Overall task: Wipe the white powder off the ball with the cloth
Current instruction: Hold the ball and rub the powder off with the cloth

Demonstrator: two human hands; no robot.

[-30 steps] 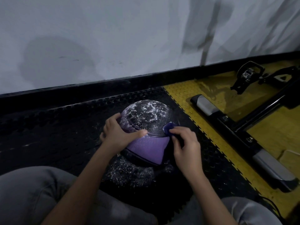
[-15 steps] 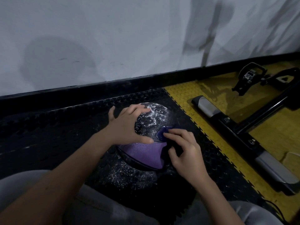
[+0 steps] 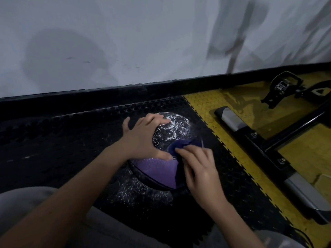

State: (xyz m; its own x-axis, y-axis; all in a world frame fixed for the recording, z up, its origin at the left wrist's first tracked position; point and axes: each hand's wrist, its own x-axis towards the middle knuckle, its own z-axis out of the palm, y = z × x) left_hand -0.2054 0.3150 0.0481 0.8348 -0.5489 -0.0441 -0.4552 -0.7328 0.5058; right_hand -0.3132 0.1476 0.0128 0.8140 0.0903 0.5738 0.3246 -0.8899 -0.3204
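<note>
A purple and black ball (image 3: 157,169) sits on the black floor mat. Its far top panel is speckled with white powder (image 3: 176,128); the near purple panel looks clean. My left hand (image 3: 143,138) lies spread over the ball's top left, fingers over the far side and thumb pointing right. My right hand (image 3: 198,167) presses a dark blue cloth (image 3: 180,144) against the ball's right side, fingers curled on the cloth. Most of the cloth is hidden under that hand.
White powder (image 3: 138,192) is scattered on the black studded mat (image 3: 53,149) just in front of the ball. A yellow mat (image 3: 238,153) lies to the right with a black and silver exercise machine frame (image 3: 268,154) and pedal (image 3: 283,86). A white wall stands behind. My knees are at the bottom.
My left hand has moved from the ball's near left side up over its top. The right hand with the cloth has shifted slightly up the ball's right side.
</note>
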